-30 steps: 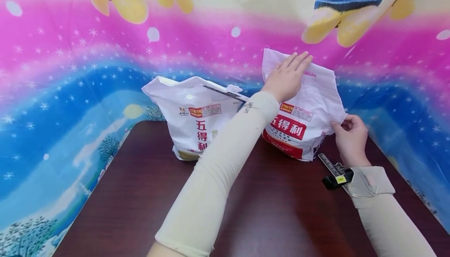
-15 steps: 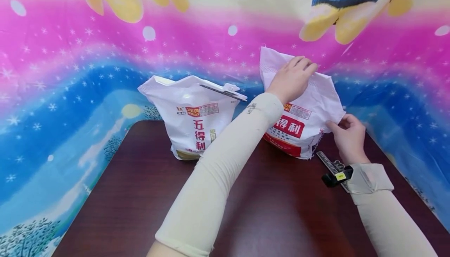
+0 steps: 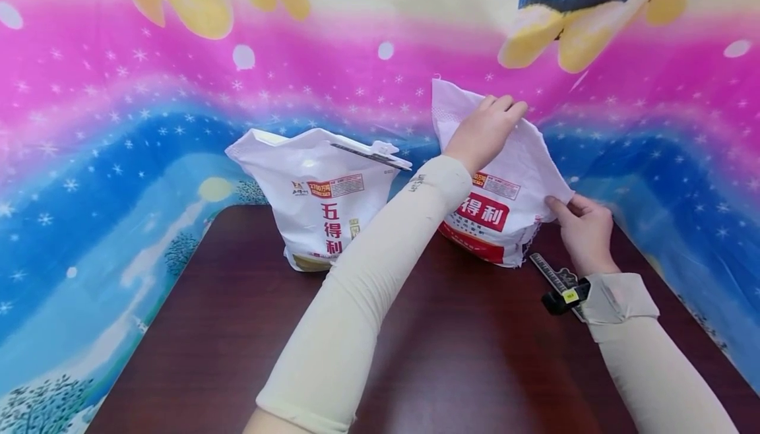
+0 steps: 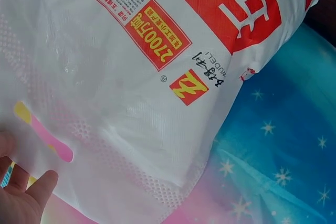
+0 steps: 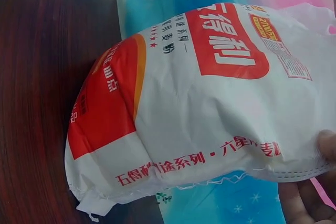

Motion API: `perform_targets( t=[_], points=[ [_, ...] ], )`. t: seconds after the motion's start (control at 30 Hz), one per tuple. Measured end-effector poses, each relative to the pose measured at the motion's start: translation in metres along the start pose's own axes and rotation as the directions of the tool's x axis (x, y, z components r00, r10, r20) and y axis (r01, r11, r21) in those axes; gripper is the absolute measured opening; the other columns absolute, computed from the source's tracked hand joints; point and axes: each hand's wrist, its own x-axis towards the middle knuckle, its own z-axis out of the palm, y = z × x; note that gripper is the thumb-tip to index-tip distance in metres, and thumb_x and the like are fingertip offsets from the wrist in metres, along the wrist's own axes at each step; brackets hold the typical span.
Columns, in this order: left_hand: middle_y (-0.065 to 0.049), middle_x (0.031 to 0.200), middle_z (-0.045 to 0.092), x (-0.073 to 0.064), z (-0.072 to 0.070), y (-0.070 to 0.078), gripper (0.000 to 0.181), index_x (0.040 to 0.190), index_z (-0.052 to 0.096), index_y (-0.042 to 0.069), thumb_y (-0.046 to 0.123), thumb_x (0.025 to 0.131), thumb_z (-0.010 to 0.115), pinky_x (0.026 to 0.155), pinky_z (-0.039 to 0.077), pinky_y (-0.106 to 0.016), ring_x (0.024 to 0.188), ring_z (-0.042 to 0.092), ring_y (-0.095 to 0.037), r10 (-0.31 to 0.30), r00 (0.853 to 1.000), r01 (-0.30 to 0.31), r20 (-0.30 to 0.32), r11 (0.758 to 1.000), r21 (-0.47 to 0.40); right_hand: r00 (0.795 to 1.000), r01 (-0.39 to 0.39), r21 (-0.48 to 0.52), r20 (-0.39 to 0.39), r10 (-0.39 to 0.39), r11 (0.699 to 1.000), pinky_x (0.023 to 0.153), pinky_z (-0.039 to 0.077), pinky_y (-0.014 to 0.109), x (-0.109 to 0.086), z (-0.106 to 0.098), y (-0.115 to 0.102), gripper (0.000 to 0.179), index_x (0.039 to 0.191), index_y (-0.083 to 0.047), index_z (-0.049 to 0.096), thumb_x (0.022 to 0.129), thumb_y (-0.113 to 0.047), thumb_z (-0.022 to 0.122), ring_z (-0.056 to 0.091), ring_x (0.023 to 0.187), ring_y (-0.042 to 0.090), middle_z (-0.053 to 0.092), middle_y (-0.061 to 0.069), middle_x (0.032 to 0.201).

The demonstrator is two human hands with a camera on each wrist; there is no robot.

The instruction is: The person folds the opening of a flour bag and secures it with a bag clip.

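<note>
A white flour bag with a red label [image 3: 513,160] stands on the right of the table, its upper part tilted and slightly folded. My left hand [image 3: 483,132] grips its top edge, fingers over the rim beside the cut-out handle slot. In the left wrist view, the thumb and fingers of that hand [image 4: 23,198] are at the bag's top edge. With thumb in front and fingers behind, my right hand [image 3: 588,233] pinches the bag's right side edge. The right wrist view shows the bag's printed side [image 5: 184,108] and stitched seam.
To the left stands a second white flour bag [image 3: 305,173] with a long black-and-white clip [image 3: 374,154] across its top. A strip with ruler-like marks [image 3: 546,269] lies on the dark wooden table [image 3: 451,355] by my right wrist. A patterned cloth [image 3: 332,64] hangs behind.
My left hand's fingers have gone from lying straight across the bag's top to curling over its edge. The bag's top right has folded inward. My right hand keeps its pinch.
</note>
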Motion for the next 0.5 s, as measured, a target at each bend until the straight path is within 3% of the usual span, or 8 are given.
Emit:
perform_targets(
  t=[0.1,0.23,0.37,0.5],
  points=[
    [0.007,0.155,0.041,-0.0005,-0.0001,-0.0025,0.047,0.155,0.039,0.027,0.022,0.109,0.046,0.116,0.021,-0.014,0.145,0.030,-0.007,-0.009,1.000,0.010,0.007,0.999,-0.042,1.000,-0.019,-0.009,0.003,0.019,1.000,0.070,0.048,0.009,0.0008,-0.0008,-0.0007,0.045,0.135,-0.006,0.065,0.098,-0.031,0.068,0.057,0.087,0.002,0.067,-0.008,0.110],
    [0.008,0.154,0.042,0.0003,0.0018,-0.0065,0.045,0.154,0.041,0.027,0.023,0.109,0.045,0.115,0.021,-0.013,0.145,0.030,-0.006,-0.031,0.999,0.031,0.007,0.995,-0.091,1.000,-0.004,-0.019,0.007,0.004,1.000,0.068,0.047,0.011,0.0021,-0.0005,-0.0018,0.044,0.130,-0.003,0.068,0.097,-0.032,0.069,0.057,0.084,0.004,0.066,-0.018,0.096],
    [0.009,0.152,0.044,0.0003,0.0042,-0.0092,0.045,0.154,0.042,0.027,0.023,0.109,0.046,0.115,0.022,-0.013,0.144,0.031,-0.006,-0.042,0.999,0.042,0.010,0.991,-0.128,0.998,0.057,-0.033,-0.004,-0.057,0.998,0.068,0.046,0.012,0.0018,0.0007,-0.0010,0.040,0.121,0.000,0.070,0.096,-0.032,0.071,0.058,0.080,0.002,0.062,-0.028,0.082],
    [0.008,0.152,0.044,-0.0018,0.0052,-0.0102,0.047,0.154,0.041,0.027,0.021,0.108,0.048,0.115,0.023,-0.013,0.145,0.031,-0.006,-0.038,0.999,0.039,0.011,0.992,-0.121,0.989,0.145,0.006,0.010,-0.145,0.989,0.071,0.047,0.010,0.0017,0.0014,0.0011,0.037,0.123,-0.003,0.069,0.094,-0.026,0.073,0.061,0.082,-0.003,0.064,-0.029,0.085]
  ],
)
